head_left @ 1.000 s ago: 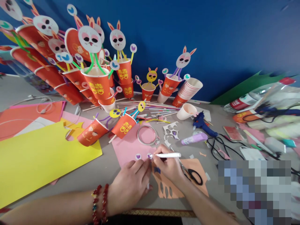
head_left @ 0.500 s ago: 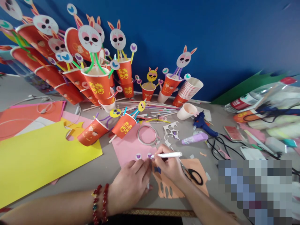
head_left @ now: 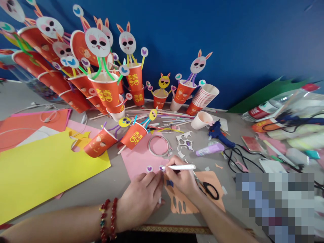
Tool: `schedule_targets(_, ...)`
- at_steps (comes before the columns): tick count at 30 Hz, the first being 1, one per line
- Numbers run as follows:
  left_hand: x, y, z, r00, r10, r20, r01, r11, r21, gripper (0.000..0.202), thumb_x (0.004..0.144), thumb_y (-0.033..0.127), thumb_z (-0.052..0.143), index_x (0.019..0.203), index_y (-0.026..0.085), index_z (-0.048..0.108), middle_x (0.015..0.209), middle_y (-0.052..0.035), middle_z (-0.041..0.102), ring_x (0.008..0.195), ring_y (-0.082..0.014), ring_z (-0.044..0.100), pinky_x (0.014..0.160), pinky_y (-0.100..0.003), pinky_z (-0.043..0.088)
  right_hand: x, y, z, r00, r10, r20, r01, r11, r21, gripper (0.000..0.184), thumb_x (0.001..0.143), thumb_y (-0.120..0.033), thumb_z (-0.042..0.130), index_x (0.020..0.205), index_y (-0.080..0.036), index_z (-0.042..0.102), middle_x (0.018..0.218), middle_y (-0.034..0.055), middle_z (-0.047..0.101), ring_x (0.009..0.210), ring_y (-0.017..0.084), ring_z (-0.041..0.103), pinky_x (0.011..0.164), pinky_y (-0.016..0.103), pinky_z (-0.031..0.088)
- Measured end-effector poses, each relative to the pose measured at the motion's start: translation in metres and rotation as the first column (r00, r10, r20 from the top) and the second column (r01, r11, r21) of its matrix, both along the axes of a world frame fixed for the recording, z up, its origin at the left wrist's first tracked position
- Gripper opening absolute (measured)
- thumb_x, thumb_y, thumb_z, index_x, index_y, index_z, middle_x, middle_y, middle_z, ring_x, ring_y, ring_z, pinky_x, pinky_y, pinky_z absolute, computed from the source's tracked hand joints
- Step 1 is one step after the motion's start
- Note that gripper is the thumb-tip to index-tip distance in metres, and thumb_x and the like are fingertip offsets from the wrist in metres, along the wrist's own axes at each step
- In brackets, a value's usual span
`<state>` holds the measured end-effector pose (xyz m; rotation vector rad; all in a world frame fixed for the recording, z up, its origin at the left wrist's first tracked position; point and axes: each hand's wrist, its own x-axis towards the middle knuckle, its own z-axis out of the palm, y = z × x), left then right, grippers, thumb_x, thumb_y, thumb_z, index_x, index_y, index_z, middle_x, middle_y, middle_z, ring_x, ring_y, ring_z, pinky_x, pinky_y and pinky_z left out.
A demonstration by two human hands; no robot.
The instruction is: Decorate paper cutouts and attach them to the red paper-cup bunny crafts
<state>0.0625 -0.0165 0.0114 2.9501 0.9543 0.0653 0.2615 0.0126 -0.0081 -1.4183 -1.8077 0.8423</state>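
Pinching a white marker (head_left: 182, 167), the right hand (head_left: 182, 180) has just nudged its tip across the purple-heart disc (head_left: 161, 167), probably mid-colouring; the left hand (head_left: 142, 197) rests alongside, grip unclear.

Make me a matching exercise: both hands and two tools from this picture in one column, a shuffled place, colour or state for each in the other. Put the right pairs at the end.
Column one
1. Left hand
2. Glue gun
3. Right hand
4. Scissors

Column two
A. Black-handled, on the peach paper
B. Holding a white pen, its tip at a small heart-marked disc
C. Red beaded bracelets at its wrist
D. Blue, lying beside a white paper cup

Right pairs: 1-C, 2-D, 3-B, 4-A
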Motion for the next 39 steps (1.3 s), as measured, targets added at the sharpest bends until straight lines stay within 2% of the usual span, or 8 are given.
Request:
schedule_targets(12,0.0008,0.0004,-0.0010,1.000,0.002,0.011,-0.003,1.000,0.009,0.056,0.101,0.048,0.038,0.137,0.008,0.052,0.143,-0.0131,0.055,0.115,-0.0281,0.053,0.089,-0.038,0.043,-0.0009,-0.0011,0.0016,0.999,-0.030,-0.037,0.030,0.999,0.011,0.017,0.085,-0.018,0.053,0.070,-0.022,0.048,0.058,-0.0070,0.046,0.050,0.010,0.044,0.049,0.021,0.032)
schedule_targets(17,0.0011,0.0005,0.0010,1.000,0.012,-0.001,-0.012,1.000,-0.009,0.055,0.101,0.048,0.039,0.137,0.009,0.053,0.142,-0.0124,0.056,0.116,-0.0286,0.052,0.089,-0.038,0.043,-0.0007,-0.0008,0.0031,1.000,0.003,-0.013,-0.003,1.000,0.004,0.015,0.085,-0.017,0.054,0.072,-0.022,0.049,0.059,-0.0063,0.049,0.051,0.011,0.045,0.050,0.021,0.034)
schedule_targets(26,-0.0003,-0.0008,-0.0022,1.000,0.010,0.013,-0.010,1.000,-0.003,0.056,0.101,0.047,0.038,0.138,0.007,0.051,0.143,-0.0138,0.053,0.116,-0.0285,0.051,0.090,-0.039,0.043,-0.0007,-0.0014,0.0028,0.999,-0.015,-0.040,0.015,1.000,0.005,0.018,0.084,-0.015,0.053,0.069,-0.022,0.046,0.057,-0.0074,0.043,0.051,0.010,0.041,0.050,0.021,0.032)
schedule_targets(39,0.0002,-0.0010,0.0000,1.000,0.010,0.013,-0.010,1.000,0.007,0.055,0.102,0.047,0.036,0.136,0.008,0.053,0.142,-0.0125,0.055,0.115,-0.0286,0.052,0.088,-0.038,0.043,-0.0013,-0.0010,0.0022,0.994,-0.060,-0.091,0.057,0.998,-0.031,0.017,0.086,-0.017,0.052,0.070,-0.022,0.048,0.057,-0.0070,0.043,0.050,0.011,0.040,0.048,0.021,0.031)
